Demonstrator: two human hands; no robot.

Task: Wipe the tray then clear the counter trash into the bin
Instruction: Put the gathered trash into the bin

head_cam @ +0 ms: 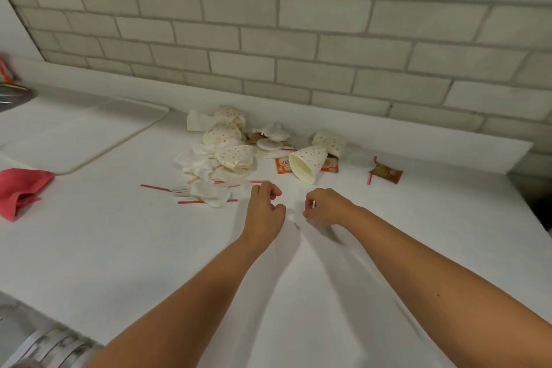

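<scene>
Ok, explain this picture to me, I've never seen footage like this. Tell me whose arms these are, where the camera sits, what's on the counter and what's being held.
No machine here: a person wears one wide camera on the head, looking down at their own bare arms. The left hand curls beside a striped straw; whether it has a grip on it is unclear. The right hand seems to pinch a tiny white scrap. On the white counter lie dotted paper cups, crumpled napkins, small sachets, a white tray and a red cloth.
</scene>
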